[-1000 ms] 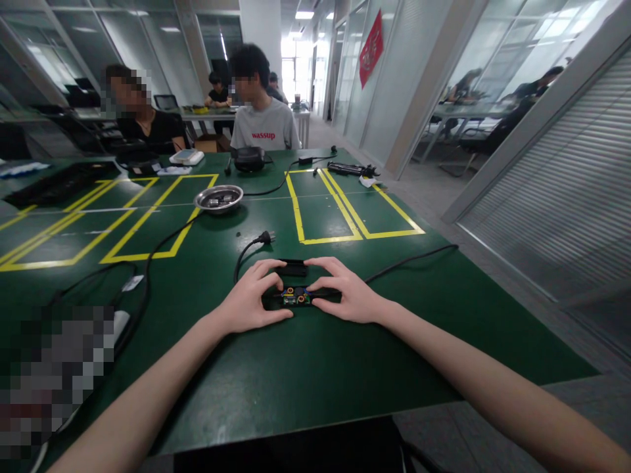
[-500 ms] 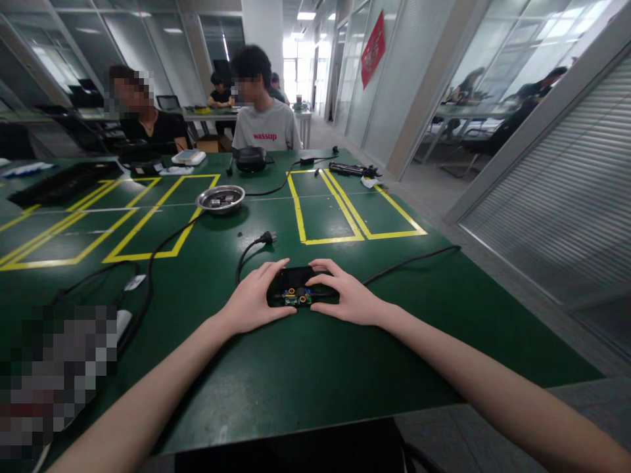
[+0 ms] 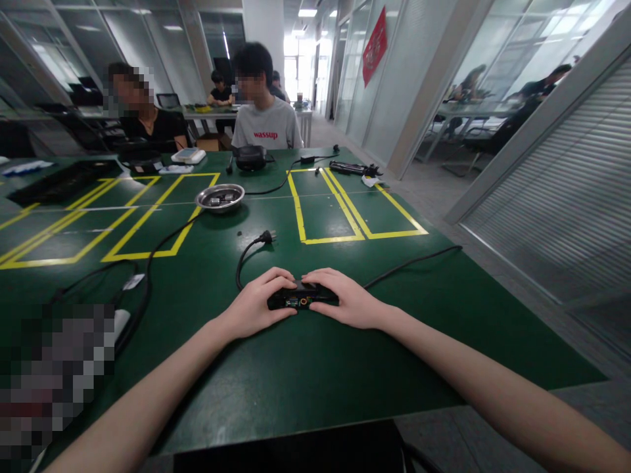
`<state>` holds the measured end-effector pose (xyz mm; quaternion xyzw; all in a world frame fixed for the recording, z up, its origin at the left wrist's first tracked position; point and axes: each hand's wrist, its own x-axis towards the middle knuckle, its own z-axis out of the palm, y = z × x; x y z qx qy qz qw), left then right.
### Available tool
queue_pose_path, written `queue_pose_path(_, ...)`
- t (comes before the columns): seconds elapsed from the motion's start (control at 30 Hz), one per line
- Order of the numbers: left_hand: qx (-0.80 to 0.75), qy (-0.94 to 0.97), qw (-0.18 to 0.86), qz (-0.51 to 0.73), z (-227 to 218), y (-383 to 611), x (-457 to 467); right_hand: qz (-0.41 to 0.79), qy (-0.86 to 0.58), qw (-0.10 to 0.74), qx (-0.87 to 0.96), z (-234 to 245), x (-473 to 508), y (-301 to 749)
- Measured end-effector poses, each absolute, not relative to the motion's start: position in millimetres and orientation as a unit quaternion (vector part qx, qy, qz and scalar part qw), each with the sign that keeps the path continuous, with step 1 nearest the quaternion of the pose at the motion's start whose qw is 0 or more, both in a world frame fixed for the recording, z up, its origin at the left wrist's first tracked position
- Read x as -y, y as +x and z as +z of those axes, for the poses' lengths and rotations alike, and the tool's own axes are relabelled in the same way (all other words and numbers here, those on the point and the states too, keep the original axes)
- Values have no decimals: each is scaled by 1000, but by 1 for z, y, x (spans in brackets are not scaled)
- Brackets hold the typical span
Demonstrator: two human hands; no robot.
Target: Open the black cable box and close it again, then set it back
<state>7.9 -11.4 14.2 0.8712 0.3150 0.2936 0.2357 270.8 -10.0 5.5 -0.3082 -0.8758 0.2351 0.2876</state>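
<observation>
A black power adapter (image 3: pixel 298 302) lies on the green table in front of me, with part of its circuit board and a copper-coloured coil showing along the near side. Its black cover (image 3: pixel 308 286) stands tilted over the board. My left hand (image 3: pixel 260 300) grips the left end, thumb at the near edge and fingers on the cover. On the right end my right hand (image 3: pixel 346 299) is closed in the same way. The fingers hide both ends of the case. A cord with a black mains plug (image 3: pixel 267 237) curves out on the left, and another cord (image 3: pixel 411 263) runs off to the right.
A metal bowl (image 3: pixel 220 198) with small metal parts stands farther back. Yellow tape (image 3: pixel 333 240) marks rectangles on the table (image 3: pixel 305 387). Beyond are a black device (image 3: pixel 250 157), a black bundle (image 3: pixel 352 169) and a black tray (image 3: pixel 64 184). Two people sit across the table.
The cover has tipped down toward me over the circuit board, hiding more of it. The fingers of both hands have come down with it and closer together.
</observation>
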Motion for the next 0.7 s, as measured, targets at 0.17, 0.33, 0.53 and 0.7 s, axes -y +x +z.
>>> queue_pose_path(0.17, -318, 867, 241, 297, 15, 10, 13, 236, -294, 299, 876, 8, 11, 270)
queue_pose_path(0.33, -326, 868, 239, 288, 13, 10, 13, 241, -280, 297, 880, 9, 14, 271)
queue_pose_path(0.53, -346, 883, 183, 259, 15, 8, 9, 224, -285, 282, 888, 6, 12, 269)
queue_pose_path(0.7, -353, 891, 152, 240, 19, 9, 8, 163, -323, 260, 896, 6, 11, 266)
